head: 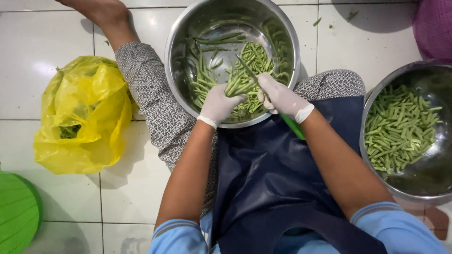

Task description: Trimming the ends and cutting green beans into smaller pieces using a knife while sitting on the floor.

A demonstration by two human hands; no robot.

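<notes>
Your dark apron [268, 174] fills the lap; just past it your left hand [218, 106] is clenched round a bunch of green beans [239, 86] over the near rim of the steel bowl [181, 33]. Your right hand [281, 99] grips a green-handled knife [263, 91] — blade across the bunch. Keep the ends even and the gloved fingertips back from the edge — cut pieces fill the second bowl [372, 101] at right.

A home kitchen floor: white tiles [136, 188], steel bowls [175, 51] of cut beans [400, 127], a yellow bag [82, 113].
</notes>
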